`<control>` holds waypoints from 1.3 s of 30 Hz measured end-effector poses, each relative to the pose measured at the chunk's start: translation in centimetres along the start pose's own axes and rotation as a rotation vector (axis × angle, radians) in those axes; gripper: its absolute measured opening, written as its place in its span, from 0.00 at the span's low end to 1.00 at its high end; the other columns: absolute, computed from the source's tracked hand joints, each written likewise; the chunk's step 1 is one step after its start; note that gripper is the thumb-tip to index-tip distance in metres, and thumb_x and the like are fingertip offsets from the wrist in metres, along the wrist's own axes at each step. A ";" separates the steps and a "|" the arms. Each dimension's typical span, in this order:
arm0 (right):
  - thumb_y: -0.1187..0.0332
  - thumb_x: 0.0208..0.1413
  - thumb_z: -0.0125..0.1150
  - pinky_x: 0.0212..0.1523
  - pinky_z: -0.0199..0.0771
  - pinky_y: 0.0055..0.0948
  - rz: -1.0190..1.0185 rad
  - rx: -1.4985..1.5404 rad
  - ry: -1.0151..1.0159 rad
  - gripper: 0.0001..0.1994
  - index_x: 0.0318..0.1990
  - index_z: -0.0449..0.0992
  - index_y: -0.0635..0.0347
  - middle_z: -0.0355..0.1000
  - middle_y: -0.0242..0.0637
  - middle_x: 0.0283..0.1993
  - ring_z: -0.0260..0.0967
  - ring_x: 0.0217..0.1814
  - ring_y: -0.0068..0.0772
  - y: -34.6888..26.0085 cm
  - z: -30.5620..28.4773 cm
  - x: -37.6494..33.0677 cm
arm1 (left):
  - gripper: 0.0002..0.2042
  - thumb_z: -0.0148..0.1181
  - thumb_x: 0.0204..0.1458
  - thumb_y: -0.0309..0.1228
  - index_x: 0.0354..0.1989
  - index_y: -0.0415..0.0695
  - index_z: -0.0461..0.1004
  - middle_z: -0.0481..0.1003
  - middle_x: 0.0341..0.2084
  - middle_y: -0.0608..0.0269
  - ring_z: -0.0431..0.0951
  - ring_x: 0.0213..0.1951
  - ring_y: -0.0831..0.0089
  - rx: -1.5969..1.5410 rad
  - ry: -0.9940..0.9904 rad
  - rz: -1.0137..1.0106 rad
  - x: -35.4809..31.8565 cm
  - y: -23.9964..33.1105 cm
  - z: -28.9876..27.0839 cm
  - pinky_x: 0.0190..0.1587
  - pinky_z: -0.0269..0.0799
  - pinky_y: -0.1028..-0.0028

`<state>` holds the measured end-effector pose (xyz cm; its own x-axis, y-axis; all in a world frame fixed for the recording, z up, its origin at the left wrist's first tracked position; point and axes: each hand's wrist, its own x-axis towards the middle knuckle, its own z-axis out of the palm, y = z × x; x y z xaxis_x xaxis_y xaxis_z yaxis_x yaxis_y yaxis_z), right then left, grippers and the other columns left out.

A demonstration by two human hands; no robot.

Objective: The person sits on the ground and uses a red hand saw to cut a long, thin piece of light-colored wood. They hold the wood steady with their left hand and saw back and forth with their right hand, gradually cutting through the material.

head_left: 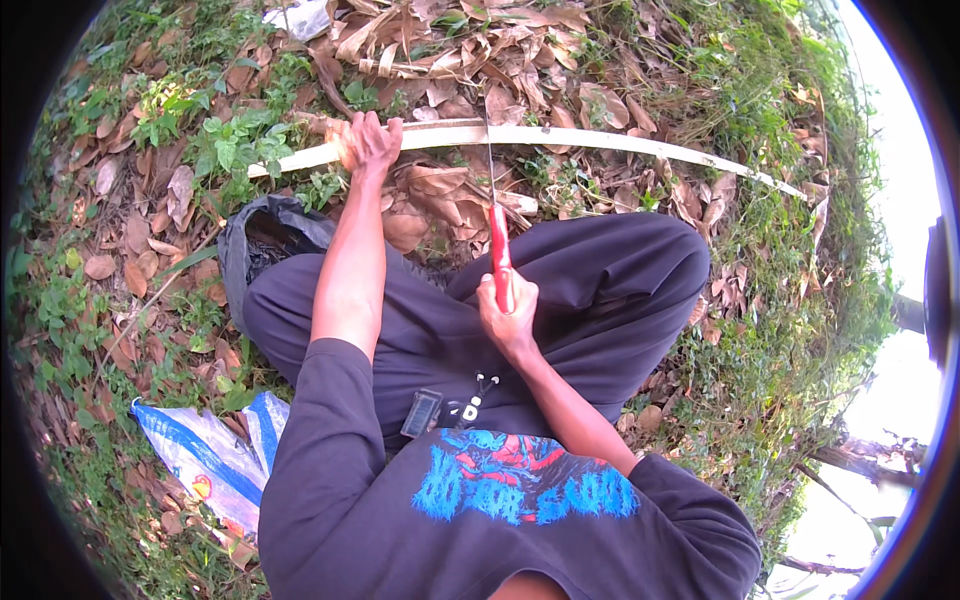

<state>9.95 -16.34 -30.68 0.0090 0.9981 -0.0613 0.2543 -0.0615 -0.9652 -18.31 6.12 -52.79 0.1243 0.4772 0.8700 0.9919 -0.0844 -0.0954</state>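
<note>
A long pale wooden strip (600, 140) lies crosswise in front of my folded legs. Near its left part, my left hand (370, 148) is closed over it, fingers wrapped down around it. A brown piece of wood (440, 124) shows along the strip's far side, close to that hand. My right hand (510, 305) grips the red handle of a hand saw (500, 240). The saw's thin blade points away from me and crosses the strip to the right of my left hand. I see the blade edge-on, so its teeth cannot be made out.
Dry leaves and green plants cover the ground. Left of my knee sits a dark plastic bag (262, 240), open at the top. A white and blue sack (205, 455) lies at lower left. A small black device (422, 413) rests at my lap.
</note>
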 end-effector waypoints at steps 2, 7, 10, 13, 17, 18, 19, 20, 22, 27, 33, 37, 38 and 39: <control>0.78 0.56 0.59 0.18 0.57 0.24 0.048 0.090 -0.052 0.10 0.23 0.67 0.65 0.59 0.25 0.16 0.55 0.19 0.11 -0.8 1.8 -0.4 | 0.17 0.66 0.48 0.31 0.46 0.50 0.70 0.72 0.39 0.53 0.74 0.39 0.53 -0.117 -0.251 -0.235 -2.9 -2.1 1.2 0.36 0.69 0.48; 0.76 0.60 0.57 0.19 0.55 0.23 0.133 0.060 0.043 0.12 0.24 0.67 0.64 0.59 0.22 0.17 0.54 0.20 0.11 -1.0 -1.0 0.5 | 0.17 0.68 0.46 0.34 0.42 0.42 0.71 0.73 0.35 0.54 0.74 0.39 0.53 -0.022 0.050 0.000 1.5 1.4 -0.5 0.38 0.71 0.49; 0.76 0.61 0.57 0.20 0.53 0.22 0.203 0.146 0.065 0.11 0.25 0.68 0.63 0.59 0.21 0.19 0.52 0.21 0.11 -0.5 -2.6 0.4 | 0.16 0.68 0.46 0.36 0.39 0.40 0.73 0.74 0.36 0.53 0.75 0.41 0.52 0.050 0.062 0.016 0.8 1.1 -0.4 0.43 0.71 0.49; 0.77 0.61 0.56 0.21 0.54 0.22 0.153 0.091 0.043 0.10 0.26 0.68 0.64 0.59 0.21 0.19 0.52 0.21 0.11 0.0 -2.8 0.1 | 0.16 0.65 0.46 0.37 0.36 0.38 0.74 0.75 0.35 0.50 0.74 0.41 0.52 -0.024 -0.055 -0.161 -0.9 0.8 0.6 0.45 0.70 0.50; 0.77 0.60 0.55 0.21 0.55 0.21 0.171 0.096 0.023 0.10 0.26 0.68 0.65 0.61 0.23 0.19 0.53 0.21 0.11 -0.7 -3.0 -2.3 | 0.19 0.68 0.45 0.35 0.41 0.35 0.72 0.74 0.38 0.51 0.74 0.43 0.54 -0.065 -0.149 -0.263 -1.0 1.4 1.0 0.45 0.70 0.53; 0.77 0.60 0.55 0.21 0.55 0.21 0.185 0.119 0.039 0.09 0.26 0.68 0.65 0.61 0.23 0.19 0.53 0.21 0.11 -0.2 -3.2 -2.5 | 0.19 0.68 0.45 0.34 0.41 0.35 0.72 0.74 0.38 0.52 0.73 0.43 0.55 -0.071 -0.175 -0.273 -0.8 1.6 0.6 0.44 0.70 0.54; 0.77 0.60 0.56 0.22 0.55 0.21 0.174 0.109 0.027 0.10 0.25 0.68 0.64 0.61 0.23 0.19 0.53 0.21 0.11 -0.2 -3.3 -2.3 | 0.19 0.69 0.45 0.34 0.42 0.35 0.71 0.73 0.37 0.53 0.73 0.43 0.55 -0.077 -0.192 -0.272 -0.6 1.8 0.3 0.44 0.70 0.55; 0.77 0.60 0.56 0.21 0.55 0.21 0.160 0.099 0.032 0.10 0.25 0.68 0.64 0.60 0.23 0.19 0.53 0.21 0.11 0.2 -3.2 -1.7 | 0.18 0.68 0.45 0.34 0.39 0.37 0.71 0.73 0.35 0.52 0.73 0.40 0.55 -0.073 -0.163 -0.282 -0.8 1.8 0.3 0.41 0.70 0.54; 0.77 0.59 0.57 0.21 0.55 0.22 0.133 0.073 0.057 0.09 0.25 0.68 0.64 0.60 0.23 0.18 0.53 0.21 0.12 1.5 -2.4 0.7 | 0.14 0.65 0.44 0.37 0.32 0.41 0.72 0.73 0.30 0.50 0.72 0.32 0.53 -0.114 -0.145 -0.335 -0.1 2.0 0.5 0.35 0.68 0.53; 0.72 0.60 0.57 0.21 0.57 0.27 0.064 0.000 0.036 0.13 0.23 0.66 0.65 0.59 0.26 0.17 0.54 0.20 0.16 -0.7 1.3 7.6 | 0.17 0.65 0.42 0.36 0.37 0.39 0.72 0.73 0.31 0.47 0.72 0.30 0.51 -0.109 -0.043 -0.225 -1.9 0.2 1.9 0.32 0.67 0.52; 0.77 0.59 0.57 0.19 0.56 0.23 0.109 0.006 0.033 0.11 0.24 0.68 0.65 0.61 0.25 0.16 0.55 0.19 0.11 0.4 -2.1 -1.9 | 0.17 0.64 0.45 0.37 0.39 0.38 0.73 0.73 0.32 0.47 0.73 0.34 0.50 -0.181 -0.419 -0.427 2.8 2.7 -1.3 0.37 0.69 0.54; 0.76 0.62 0.54 0.20 0.55 0.19 0.067 0.022 -0.018 0.11 0.26 0.67 0.63 0.61 0.22 0.18 0.56 0.20 0.10 0.5 -2.4 -1.7 | 0.19 0.66 0.45 0.37 0.39 0.36 0.72 0.74 0.35 0.46 0.74 0.36 0.51 -0.126 -0.153 -0.295 -0.2 1.1 -1.1 0.41 0.70 0.53; 0.75 0.65 0.53 0.20 0.53 0.17 0.050 0.041 -0.030 0.12 0.26 0.68 0.61 0.60 0.19 0.19 0.56 0.20 0.09 1.4 -2.0 -0.3 | 0.18 0.67 0.45 0.38 0.38 0.36 0.73 0.74 0.35 0.47 0.74 0.36 0.52 -0.126 -0.107 -0.303 0.3 1.3 -1.0 0.42 0.70 0.52; 0.74 0.65 0.54 0.19 0.53 0.18 0.078 0.056 0.002 0.12 0.26 0.67 0.61 0.61 0.20 0.19 0.55 0.19 0.09 2.5 -1.3 1.7 | 0.18 0.67 0.44 0.36 0.37 0.36 0.72 0.74 0.35 0.49 0.75 0.36 0.53 -0.020 0.093 -0.062 0.5 1.0 -0.8 0.41 0.71 0.52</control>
<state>11.84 -14.83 -32.86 0.0283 0.9903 -0.1360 0.1980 -0.1389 -0.9703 -17.28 5.60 -52.03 0.0588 0.3990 0.9151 0.9967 -0.0751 -0.0313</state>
